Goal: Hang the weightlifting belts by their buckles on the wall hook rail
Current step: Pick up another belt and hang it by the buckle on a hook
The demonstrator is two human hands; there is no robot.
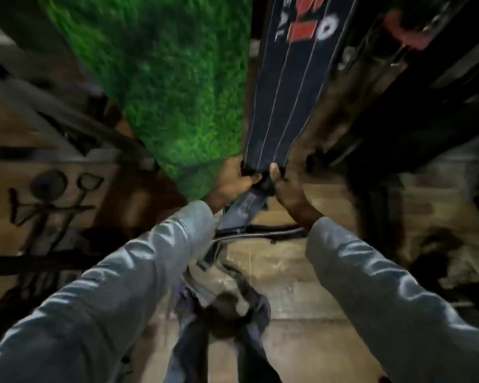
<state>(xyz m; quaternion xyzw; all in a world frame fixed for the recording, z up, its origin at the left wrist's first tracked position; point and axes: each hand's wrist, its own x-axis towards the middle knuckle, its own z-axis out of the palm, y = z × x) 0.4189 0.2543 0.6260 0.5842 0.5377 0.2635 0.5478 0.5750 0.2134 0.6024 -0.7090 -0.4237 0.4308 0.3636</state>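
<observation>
A dark navy weightlifting belt (pixel 285 106) with pale stitch lines and red and white lettering stretches up the middle of the blurred head view. My left hand (pixel 233 181) and my right hand (pixel 285 189) both grip its narrow lower end, close together. A grey strap (pixel 244 208) hangs down from between my hands. The buckle and the hook rail cannot be made out. Both arms wear grey sleeves.
A green artificial-grass panel (pixel 161 78) fills the upper left beside the belt. Black equipment (pixel 415 92) stands at the right. Dark metal frames and handles (pixel 56 194) lie at the left. Below is a wooden floor (pixel 302 286) with a cable and my feet.
</observation>
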